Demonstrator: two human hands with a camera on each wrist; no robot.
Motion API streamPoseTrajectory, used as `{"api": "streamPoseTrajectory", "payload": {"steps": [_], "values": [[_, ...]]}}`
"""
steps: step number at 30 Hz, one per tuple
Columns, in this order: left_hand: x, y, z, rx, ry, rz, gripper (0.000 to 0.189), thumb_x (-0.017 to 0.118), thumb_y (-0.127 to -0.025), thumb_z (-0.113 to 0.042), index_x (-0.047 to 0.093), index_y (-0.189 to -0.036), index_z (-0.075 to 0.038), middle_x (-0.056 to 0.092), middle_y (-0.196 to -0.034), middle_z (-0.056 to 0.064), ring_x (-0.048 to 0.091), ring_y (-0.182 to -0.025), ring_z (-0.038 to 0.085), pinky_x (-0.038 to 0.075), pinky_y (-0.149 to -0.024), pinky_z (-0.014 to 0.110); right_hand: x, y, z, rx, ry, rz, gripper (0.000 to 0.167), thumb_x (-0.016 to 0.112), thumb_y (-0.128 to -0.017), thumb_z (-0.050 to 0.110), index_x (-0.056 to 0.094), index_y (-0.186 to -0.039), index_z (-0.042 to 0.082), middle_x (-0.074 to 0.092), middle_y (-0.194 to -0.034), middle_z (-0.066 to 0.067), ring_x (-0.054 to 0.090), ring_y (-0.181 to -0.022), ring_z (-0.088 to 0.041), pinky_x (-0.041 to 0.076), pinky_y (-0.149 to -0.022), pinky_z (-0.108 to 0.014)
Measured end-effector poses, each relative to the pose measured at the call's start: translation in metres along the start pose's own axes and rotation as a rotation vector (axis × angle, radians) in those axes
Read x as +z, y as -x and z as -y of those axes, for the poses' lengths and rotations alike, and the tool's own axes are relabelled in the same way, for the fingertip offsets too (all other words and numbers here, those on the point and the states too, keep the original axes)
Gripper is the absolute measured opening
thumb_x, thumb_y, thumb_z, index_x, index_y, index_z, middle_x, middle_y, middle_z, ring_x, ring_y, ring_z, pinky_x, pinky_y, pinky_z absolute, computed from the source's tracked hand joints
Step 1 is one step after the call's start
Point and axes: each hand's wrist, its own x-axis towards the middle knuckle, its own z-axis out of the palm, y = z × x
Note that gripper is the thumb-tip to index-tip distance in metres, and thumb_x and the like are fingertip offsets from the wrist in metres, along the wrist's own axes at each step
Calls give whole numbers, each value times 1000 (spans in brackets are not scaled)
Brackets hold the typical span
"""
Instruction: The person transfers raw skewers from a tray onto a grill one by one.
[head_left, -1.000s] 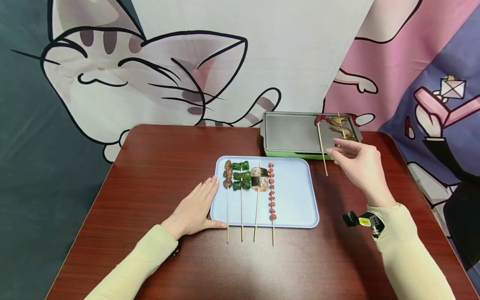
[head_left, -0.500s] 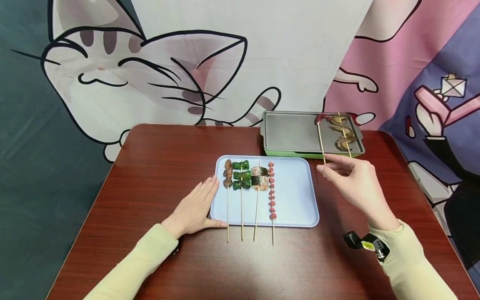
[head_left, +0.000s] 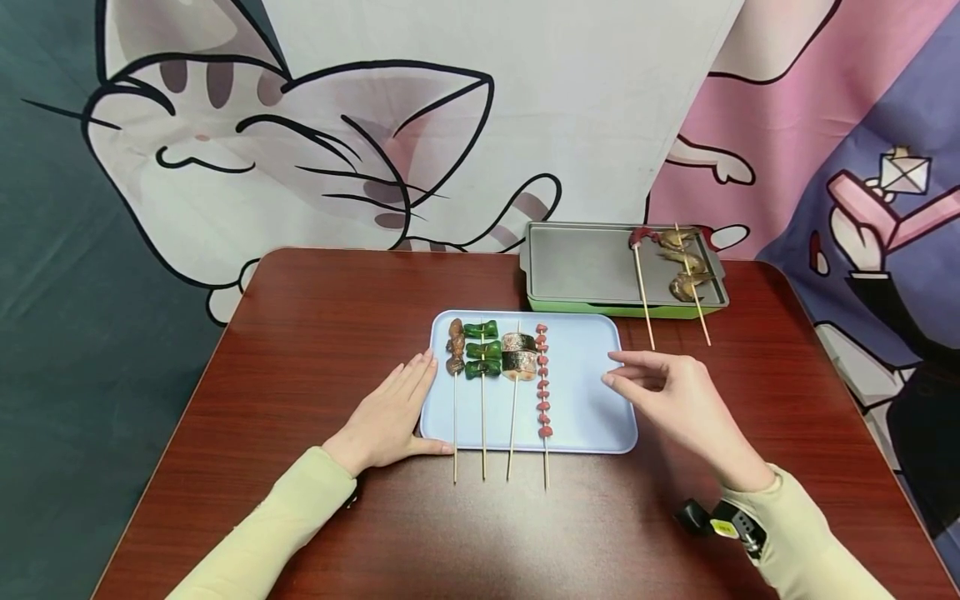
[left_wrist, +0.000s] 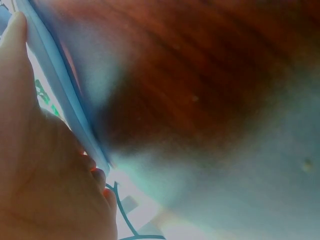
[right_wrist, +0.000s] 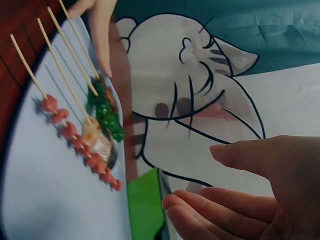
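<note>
My left hand [head_left: 386, 417] rests at the left edge of the light blue tray [head_left: 588, 417], fingers straight, thumb at the front rim. Near the tray's right edge hovers my right hand [head_left: 682, 408], thumb and fingers apart, holding nothing; the right wrist view shows that gap too. Side by side on the tray lie a skewer of brown chunks [head_left: 455, 346], one of green pepper pieces [head_left: 482, 352], one of thick pale slices with dark skin [head_left: 519, 358] and one of small red pieces [head_left: 543, 383]. Their stick ends stick out over the front rim.
Behind the tray at right stands a green-sided grey grill pan [head_left: 577, 262]. On it lie a dark red skewer [head_left: 641, 237] and an olive-brown skewer [head_left: 686, 267], sticks overhanging the front. A cartoon curtain [head_left: 600, 108] hangs behind the brown table [head_left: 322, 333].
My right hand has withdrawn from the pan's front, moving left and towards me to the tray's right edge. The olive-brown skewer's stick has come into full view. My left hand stays put.
</note>
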Motion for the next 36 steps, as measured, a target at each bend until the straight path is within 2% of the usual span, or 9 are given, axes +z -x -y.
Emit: {"api": "streamPoseTrajectory", "payload": {"steps": [13,20,28,32,36], "values": [[0,1,0,7,-4,-5,123,61,-81,-81,27,-156,10,21,-164,25,21,-151,36,21,-121,48,30,16,-3,32,-85,101,32,82,-89,20,76,-116,2,77,-88,2,73,-78,-9,57,-66,-24],[-1,0,-1,4,-7,3,121,60,-82,-80,27,-156,10,21,-164,25,21,-151,36,21,-121,48,51,22,-10,77,-123,183,35,81,-90,21,75,-117,-1,76,-87,5,72,-78,-8,57,-68,-25],[-1,-1,-1,7,-15,4,122,59,-82,-81,27,-156,10,21,-164,25,21,-151,37,21,-121,47,67,30,-17,112,-179,291,42,78,-92,27,72,-121,-3,75,-83,4,71,-72,-18,55,-66,-24],[-1,-1,-1,4,-15,8,122,58,-82,-82,26,-156,10,20,-164,25,20,-151,36,20,-121,47,73,34,-19,117,-229,321,45,79,-91,27,70,-122,-5,75,-83,1,70,-72,-17,55,-69,-24],[-1,0,-1,4,-13,9,122,59,-82,-81,26,-156,10,20,-164,25,20,-151,36,20,-121,47,78,37,-20,142,-258,349,41,79,-91,26,72,-118,-3,74,-79,-1,67,-67,-15,53,-65,-23]]}}
